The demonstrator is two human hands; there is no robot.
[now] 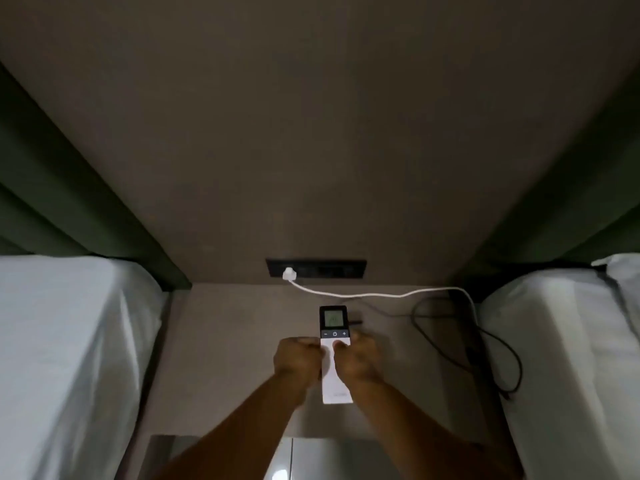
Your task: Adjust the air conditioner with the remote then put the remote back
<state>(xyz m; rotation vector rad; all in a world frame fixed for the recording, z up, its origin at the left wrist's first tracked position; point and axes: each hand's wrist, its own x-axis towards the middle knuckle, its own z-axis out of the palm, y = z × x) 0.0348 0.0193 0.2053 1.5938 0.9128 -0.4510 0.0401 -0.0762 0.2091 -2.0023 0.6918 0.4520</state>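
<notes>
A slim white remote with a black top, a lit green screen and a row of minus, power and plus buttons is held upright over the bedside table. My left hand grips its left edge. My right hand grips the right edge, with the thumb resting on the white face just below the button row. The air conditioner is not in view.
White-sheeted beds flank the table, one at the left and one at the right. A black socket panel on the wall holds a white plug whose cable runs right. Black cables loop on the table's right side.
</notes>
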